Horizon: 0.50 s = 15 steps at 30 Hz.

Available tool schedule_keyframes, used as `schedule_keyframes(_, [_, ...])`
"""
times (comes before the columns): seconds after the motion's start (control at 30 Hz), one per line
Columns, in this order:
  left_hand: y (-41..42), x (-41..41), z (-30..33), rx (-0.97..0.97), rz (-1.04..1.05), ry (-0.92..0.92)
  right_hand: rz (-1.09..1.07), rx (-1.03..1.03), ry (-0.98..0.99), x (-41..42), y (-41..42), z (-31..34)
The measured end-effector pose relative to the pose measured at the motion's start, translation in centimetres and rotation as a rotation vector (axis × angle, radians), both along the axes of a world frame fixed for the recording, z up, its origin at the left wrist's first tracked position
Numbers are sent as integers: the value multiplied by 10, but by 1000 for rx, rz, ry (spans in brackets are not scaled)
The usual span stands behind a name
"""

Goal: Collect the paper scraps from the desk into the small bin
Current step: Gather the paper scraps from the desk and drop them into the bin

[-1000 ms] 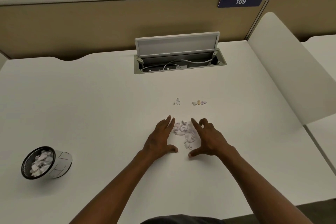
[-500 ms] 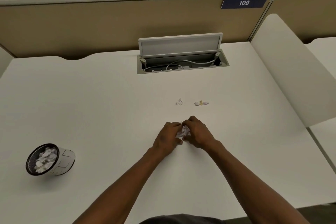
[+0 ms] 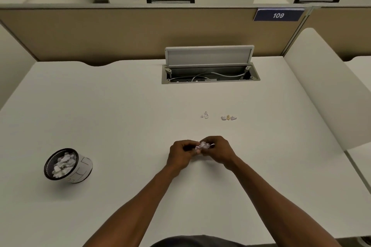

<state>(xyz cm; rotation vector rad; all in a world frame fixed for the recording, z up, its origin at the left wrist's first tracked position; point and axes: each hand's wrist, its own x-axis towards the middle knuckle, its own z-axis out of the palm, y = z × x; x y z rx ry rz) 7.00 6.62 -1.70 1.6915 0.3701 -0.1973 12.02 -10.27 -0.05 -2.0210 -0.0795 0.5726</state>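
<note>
My left hand [image 3: 181, 153] and my right hand [image 3: 219, 151] meet at the middle of the white desk [image 3: 120, 116], both closed around a bunch of white paper scraps [image 3: 203, 145] that shows between the fingers. Farther back lie a small white scrap [image 3: 205, 115] and a little cluster of white and yellowish scraps [image 3: 228, 117]. The small bin [image 3: 83, 168], black mesh inside with a white wall, stands at the left front of the desk, tilted toward me and holding several white scraps.
An open cable tray [image 3: 210, 75] with its lid raised is set into the back of the desk. A tan partition [image 3: 140, 32] with a "109" sign [image 3: 278, 15] runs behind. A white side divider [image 3: 325, 86] rises at the right.
My hands, spread flat on either side of a loose pile of scraps, swept together and closed on it. The pile is now gathered between my fingers and lifted slightly.
</note>
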Motion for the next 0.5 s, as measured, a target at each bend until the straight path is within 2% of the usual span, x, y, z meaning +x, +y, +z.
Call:
schedule_keyframes(0.17, [15,-12,13,-137,100,-51,-56,345,187,-5,17,9])
schedule_keyframes(0.27, [28,-18,26,-190,133,-121,-40,433,250,-4,33,20])
schedule_keyframes(0.37, [45,-25,44,-201,180,-191,18,482,235,-2,53,35])
schedule_keyframes(0.5, [75,-38,64,-121,239,-265,144,517,150,-1,85,55])
